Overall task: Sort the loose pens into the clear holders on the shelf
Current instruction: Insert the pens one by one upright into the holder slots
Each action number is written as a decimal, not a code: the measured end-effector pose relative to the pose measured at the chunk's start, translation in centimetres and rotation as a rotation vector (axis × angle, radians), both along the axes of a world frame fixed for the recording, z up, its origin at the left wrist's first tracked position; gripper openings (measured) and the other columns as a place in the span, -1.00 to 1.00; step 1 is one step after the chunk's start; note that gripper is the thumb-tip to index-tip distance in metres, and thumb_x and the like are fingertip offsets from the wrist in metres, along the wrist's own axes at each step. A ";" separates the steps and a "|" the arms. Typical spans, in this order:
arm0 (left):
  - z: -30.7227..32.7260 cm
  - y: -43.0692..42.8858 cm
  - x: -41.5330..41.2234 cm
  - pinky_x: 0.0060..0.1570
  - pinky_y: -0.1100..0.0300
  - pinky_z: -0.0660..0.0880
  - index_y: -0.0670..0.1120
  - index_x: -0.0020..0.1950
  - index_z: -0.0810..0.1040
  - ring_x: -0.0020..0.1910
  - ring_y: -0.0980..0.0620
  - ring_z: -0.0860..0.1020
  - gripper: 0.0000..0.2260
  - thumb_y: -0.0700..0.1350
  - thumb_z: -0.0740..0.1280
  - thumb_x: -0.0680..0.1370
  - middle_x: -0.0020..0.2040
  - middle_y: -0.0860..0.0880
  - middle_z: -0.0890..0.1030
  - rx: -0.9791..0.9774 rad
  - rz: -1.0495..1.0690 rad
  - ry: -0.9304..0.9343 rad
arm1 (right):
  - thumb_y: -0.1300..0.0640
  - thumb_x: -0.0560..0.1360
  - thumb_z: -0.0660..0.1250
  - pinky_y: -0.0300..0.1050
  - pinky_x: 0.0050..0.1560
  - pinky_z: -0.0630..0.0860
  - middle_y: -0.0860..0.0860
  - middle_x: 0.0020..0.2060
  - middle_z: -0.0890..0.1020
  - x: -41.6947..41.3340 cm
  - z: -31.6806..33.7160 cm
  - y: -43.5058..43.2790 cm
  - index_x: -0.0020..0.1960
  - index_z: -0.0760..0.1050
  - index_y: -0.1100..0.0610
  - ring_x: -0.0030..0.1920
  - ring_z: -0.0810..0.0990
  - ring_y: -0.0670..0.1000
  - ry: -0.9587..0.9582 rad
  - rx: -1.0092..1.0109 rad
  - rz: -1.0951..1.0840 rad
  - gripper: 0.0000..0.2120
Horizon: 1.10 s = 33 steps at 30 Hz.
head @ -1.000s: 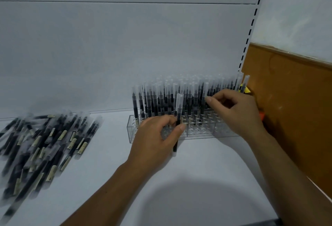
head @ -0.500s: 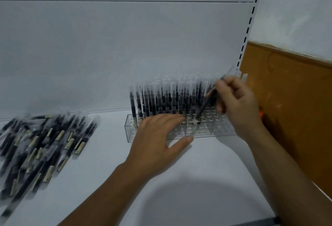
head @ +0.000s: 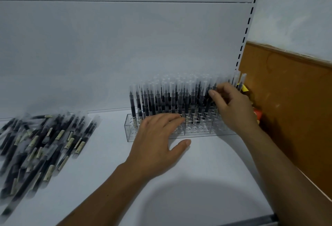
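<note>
A clear acrylic holder (head: 197, 132) stands on the white shelf against the back panel, packed with several upright black pens (head: 161, 100) with clear caps. My right hand (head: 231, 107) reaches into the right part of the rows and pinches one black pen (head: 209, 98) between thumb and fingers, its lower end down among the slots. My left hand (head: 158, 141) lies flat with straight fingers on the holder's front left, holding nothing. A loose pile of wrapped black pens (head: 39, 143) lies on the shelf at the far left.
The white shelf surface (head: 206, 180) stretches between the pile and the holder and in front of both. A slotted shelf upright (head: 248, 24) and a brown wall panel (head: 291, 100) bound the right side. Something yellow and orange (head: 256, 113) sits behind the holder's right end.
My left hand gave up the pen it held and flattened on the holder. My right hand took a pen, tilted it over the rows, then lowered it upright among the others.
</note>
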<state>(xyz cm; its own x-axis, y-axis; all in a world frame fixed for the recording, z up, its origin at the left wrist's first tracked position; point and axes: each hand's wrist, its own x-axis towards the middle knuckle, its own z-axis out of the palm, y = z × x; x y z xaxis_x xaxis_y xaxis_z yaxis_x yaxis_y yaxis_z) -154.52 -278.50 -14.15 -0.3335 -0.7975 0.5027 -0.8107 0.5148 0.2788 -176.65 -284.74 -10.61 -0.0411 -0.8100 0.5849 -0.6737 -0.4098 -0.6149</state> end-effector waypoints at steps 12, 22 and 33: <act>-0.1 -0.2 0.0 0.42 0.15 0.06 0.15 0.43 0.39 0.40 0.19 0.27 -0.48 0.30 0.17 0.51 0.39 0.23 0.39 -0.002 -0.006 0.002 | -0.06 0.54 0.34 -0.09 -0.33 0.40 -0.12 -0.37 0.53 -0.1 -0.2 -0.2 -0.12 0.44 -0.02 -0.34 0.48 -0.07 0.161 0.065 -0.049 -0.85; 0.9 0.5 1.1 0.38 0.32 0.03 0.12 0.46 0.36 0.34 0.36 0.19 -0.58 0.11 0.23 0.59 0.40 0.23 0.38 0.049 -0.075 0.102 | -0.09 0.50 0.38 -0.14 -0.31 0.48 -0.11 -0.33 0.59 -0.1 0.5 1.2 -0.10 0.57 0.04 -0.29 0.55 -0.10 0.170 0.063 -0.106 -0.81; 1.9 6.2 16.9 0.26 0.19 0.34 0.00 0.38 0.47 0.30 0.06 0.44 -0.66 0.01 0.23 0.61 0.32 0.06 0.50 0.172 0.389 0.078 | -0.03 0.61 0.19 -0.20 0.14 0.49 -0.20 0.15 0.56 15.8 0.2 8.7 0.28 0.50 -0.07 0.07 0.52 -0.24 0.444 0.064 0.624 -0.73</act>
<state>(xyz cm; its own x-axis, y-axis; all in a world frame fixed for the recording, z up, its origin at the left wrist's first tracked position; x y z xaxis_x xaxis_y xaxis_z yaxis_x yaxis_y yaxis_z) -137.63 -272.27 -12.28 0.0423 -0.9306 0.3636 -0.9085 0.1156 0.4016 -160.86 -276.01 -10.41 0.6625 -0.6388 0.3912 -0.5183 -0.7680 -0.3763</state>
